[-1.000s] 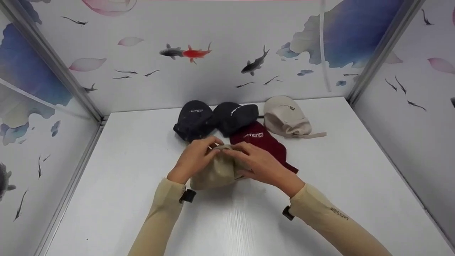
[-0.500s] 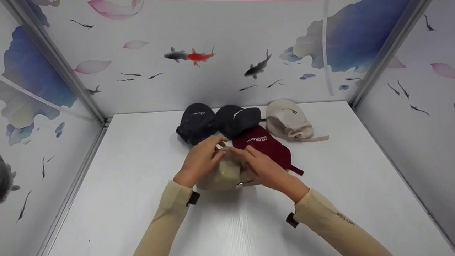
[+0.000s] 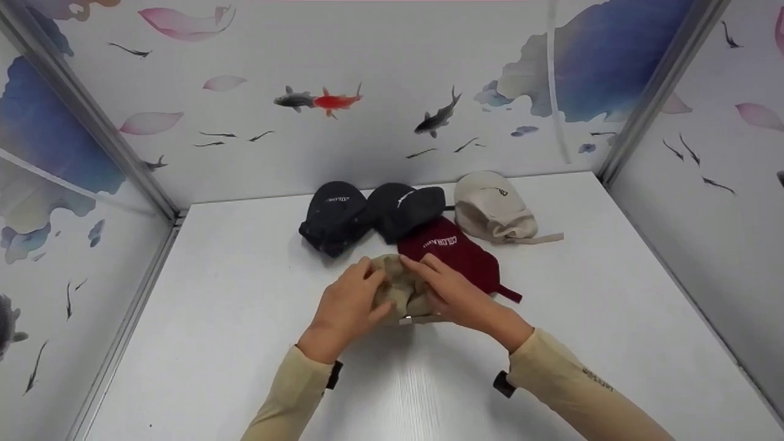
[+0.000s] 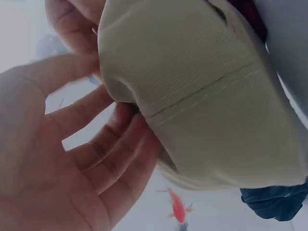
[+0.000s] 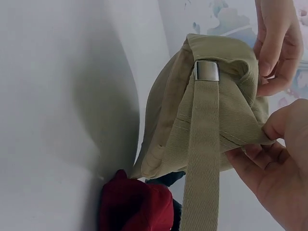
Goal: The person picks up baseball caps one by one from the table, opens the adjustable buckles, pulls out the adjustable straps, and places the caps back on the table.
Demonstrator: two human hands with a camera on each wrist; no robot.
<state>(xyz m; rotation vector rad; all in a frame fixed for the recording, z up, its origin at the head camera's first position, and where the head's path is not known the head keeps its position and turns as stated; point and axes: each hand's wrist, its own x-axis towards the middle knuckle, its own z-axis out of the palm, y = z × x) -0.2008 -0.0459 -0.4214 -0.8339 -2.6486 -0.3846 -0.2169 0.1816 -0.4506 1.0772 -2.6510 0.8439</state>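
Note:
A khaki baseball cap (image 3: 392, 285) with a metal-buckled back strap (image 5: 204, 139) is between both hands, its crown folded inward. My left hand (image 3: 346, 303) holds the cap's left side. In the left wrist view, several fingers (image 4: 120, 168) reach behind the folded edge, their tips hidden by the fabric. My right hand (image 3: 456, 294) pinches the opposite side; in the right wrist view its thumb (image 5: 279, 122) lies on the cloth with fingers beneath. Just beyond the right hand lies a dark red cap (image 3: 453, 248) with white lettering.
Two dark caps, one at the left (image 3: 334, 214) and one in the middle (image 3: 404, 208), lie near the back wall. A cream cap (image 3: 493, 205) sits right of them, its strap sticking out. Printed panels (image 3: 380, 49) enclose the white table (image 3: 245, 343) at back and sides.
My left hand has drawn back toward me and lower along the cap, its thumb now nearer the front. The khaki crown is folded in more. The other caps stay put.

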